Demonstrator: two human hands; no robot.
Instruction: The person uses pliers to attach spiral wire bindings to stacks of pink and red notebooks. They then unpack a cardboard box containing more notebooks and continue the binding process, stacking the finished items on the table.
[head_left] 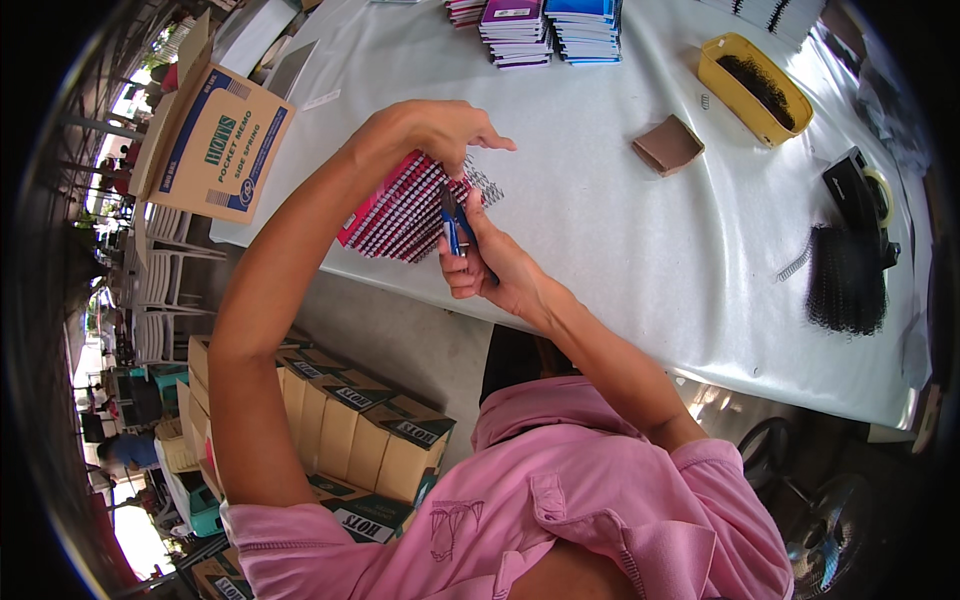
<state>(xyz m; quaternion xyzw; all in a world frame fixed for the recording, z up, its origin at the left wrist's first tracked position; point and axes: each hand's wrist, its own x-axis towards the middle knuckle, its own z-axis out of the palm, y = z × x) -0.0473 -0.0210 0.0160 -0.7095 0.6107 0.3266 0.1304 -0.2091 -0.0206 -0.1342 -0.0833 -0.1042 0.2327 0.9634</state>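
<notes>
A batch of pink-covered spiral notebooks [395,212] lies near the front edge of the table, their wire-bound spines side by side. My right hand [490,262] is closed round blue-handled pliers [452,222], whose dark jaws point at the spiral ends. Over the far end of the notebooks bends my left hand [440,128]. One of its fingers stretches out to the right, while the thumb side reaches down to the spirals beside the jaws; its other fingers are partly hidden. Loose wire coils [486,182] stick out past the notebooks' right end.
Stacked purple notebooks [516,35] and blue notebooks [585,30] stand at the back. Rightward are a small brown box [668,146], a yellow tray [715,75] of dark coils, a tape dispenser [850,190] and black coils [845,280]. Cardboard cartons [375,440] fill the floor at left.
</notes>
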